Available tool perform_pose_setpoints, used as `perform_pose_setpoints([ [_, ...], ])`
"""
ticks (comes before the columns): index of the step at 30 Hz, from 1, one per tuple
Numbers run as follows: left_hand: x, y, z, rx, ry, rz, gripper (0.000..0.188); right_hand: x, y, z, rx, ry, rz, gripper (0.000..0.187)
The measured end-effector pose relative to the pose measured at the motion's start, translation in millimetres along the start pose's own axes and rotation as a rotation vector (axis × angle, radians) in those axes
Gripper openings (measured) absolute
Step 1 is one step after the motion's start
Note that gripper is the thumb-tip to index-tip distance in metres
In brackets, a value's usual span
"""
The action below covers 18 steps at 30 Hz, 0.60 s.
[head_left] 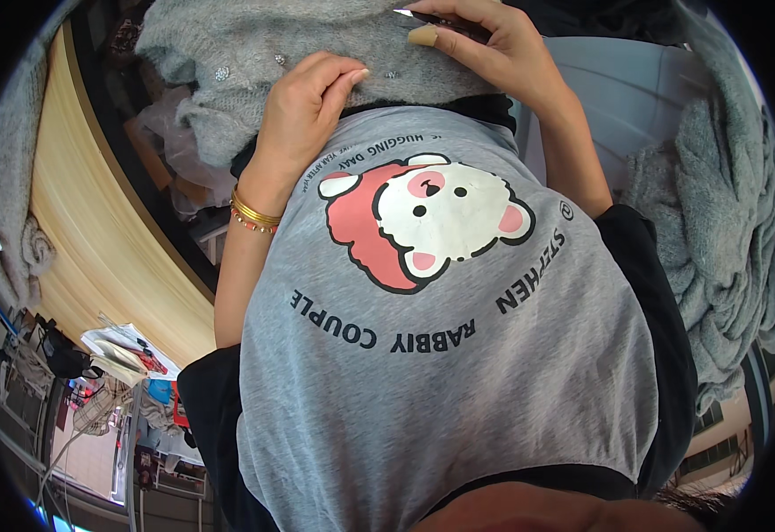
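A fuzzy grey knit garment (254, 35) lies across my lap at the top of the view, with several sparkly, jewelled buttons (221, 74) on it. My left hand (307, 105) rests on the knit, thumb and index finger pinched beside one of these buttons (392, 75). What the pinch holds is too small to make out. To its right, my right hand (502, 53) is closed round a slim dark tool (445, 21) with a pointed silver tip, held just over the knit. A yellowish cover (424, 35) sits on the right thumb.
A pale wooden board (95, 204) curves along the left. On the right stands a pale grey plastic bin (618, 97), with more grey knitwear (715, 230) heaped beside it. Clear plastic wrap (175, 146) lies below the garment's left part. Papers (130, 350) and clutter fill the lower left.
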<state>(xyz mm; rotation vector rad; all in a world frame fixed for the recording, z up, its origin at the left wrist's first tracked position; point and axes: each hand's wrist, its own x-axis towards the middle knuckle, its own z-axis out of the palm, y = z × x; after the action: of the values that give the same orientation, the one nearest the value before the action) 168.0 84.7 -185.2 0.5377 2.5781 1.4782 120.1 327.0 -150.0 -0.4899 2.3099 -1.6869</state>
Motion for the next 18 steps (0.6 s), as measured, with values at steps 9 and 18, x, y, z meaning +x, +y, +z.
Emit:
perform_pose_setpoints([
  [9, 1, 9, 1, -0.031, -0.041, -0.001, 0.016, -3, 0, -4, -0.033, -0.013, 0.055, 0.026],
  [18, 3, 4, 5, -0.003, -0.002, 0.024, 0.011, -4, -2, -4, 0.012, -0.039, 0.113, 0.024],
])
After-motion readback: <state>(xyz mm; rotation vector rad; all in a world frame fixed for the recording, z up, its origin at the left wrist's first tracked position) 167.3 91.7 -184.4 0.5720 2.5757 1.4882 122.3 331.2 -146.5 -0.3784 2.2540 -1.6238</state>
